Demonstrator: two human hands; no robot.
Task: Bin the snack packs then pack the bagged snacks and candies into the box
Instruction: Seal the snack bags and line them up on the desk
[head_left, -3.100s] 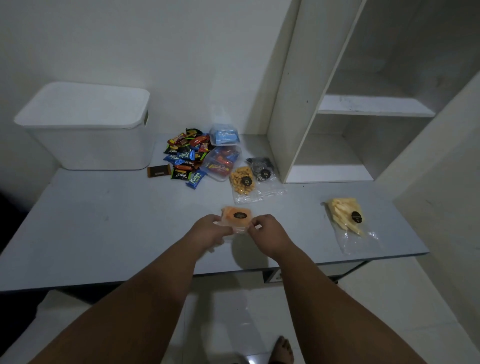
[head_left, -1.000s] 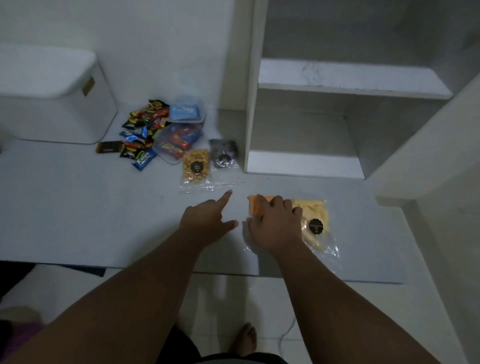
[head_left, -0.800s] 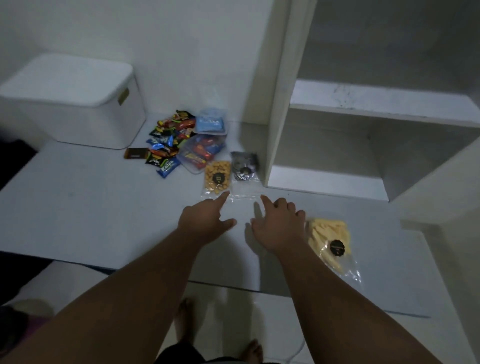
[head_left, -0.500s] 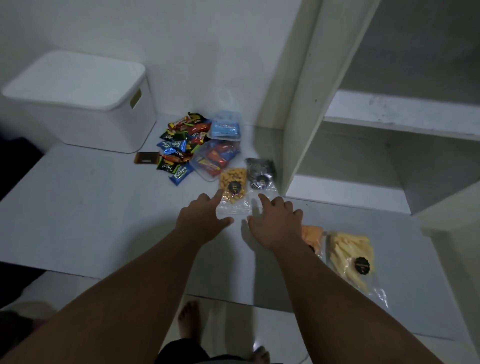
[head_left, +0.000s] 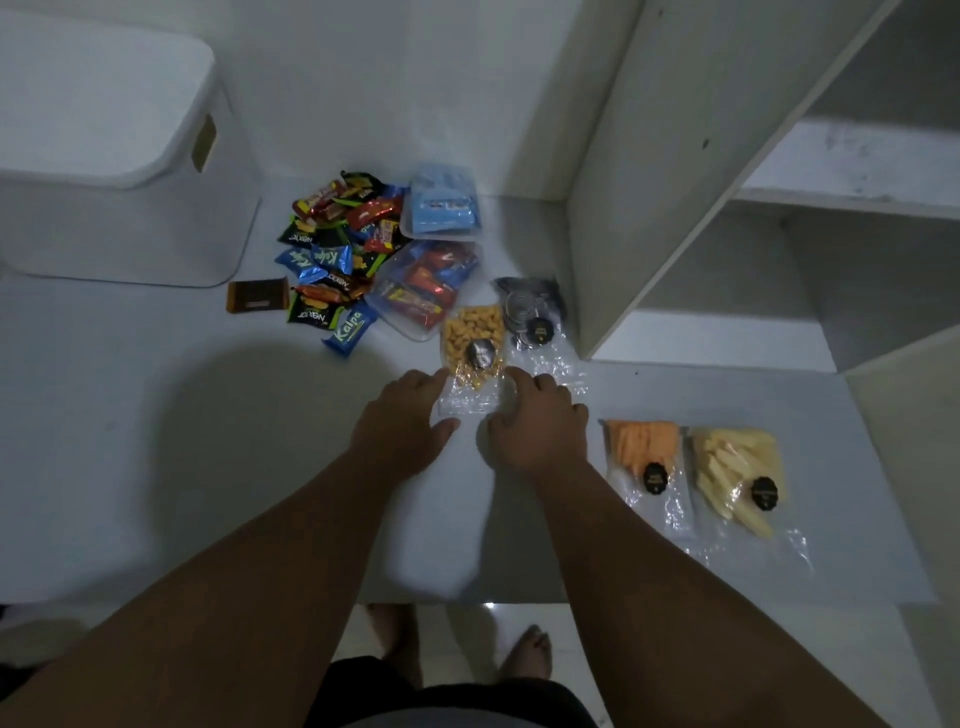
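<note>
A clear bag of small orange snacks (head_left: 470, 340) lies mid-table. My left hand (head_left: 400, 423) and my right hand (head_left: 535, 428) reach its near clear end from either side, fingertips touching the plastic. Whether either hand grips it is unclear. Behind it lies a clear bag of dark snacks (head_left: 530, 312). To the right, side by side, lie an orange chip bag (head_left: 644, 449) and a yellow stick bag (head_left: 737, 467). A pile of wrapped candies (head_left: 332, 254) sits at the back, with a clear pouch of red candies (head_left: 426, 288) and a blue pouch (head_left: 444, 205). The white lidded box (head_left: 114, 156) stands back left.
A white shelf unit (head_left: 675, 171) rises at the right, its side panel close behind the dark snack bag. A brown wrapped bar (head_left: 257, 296) lies apart, left of the candy pile. The grey table (head_left: 156, 441) ends at a front edge above my feet.
The orange chip bag went from both hands to a spot beside the yellow bag. Both hands then moved forward and left onto the near end of the small orange snack bag.
</note>
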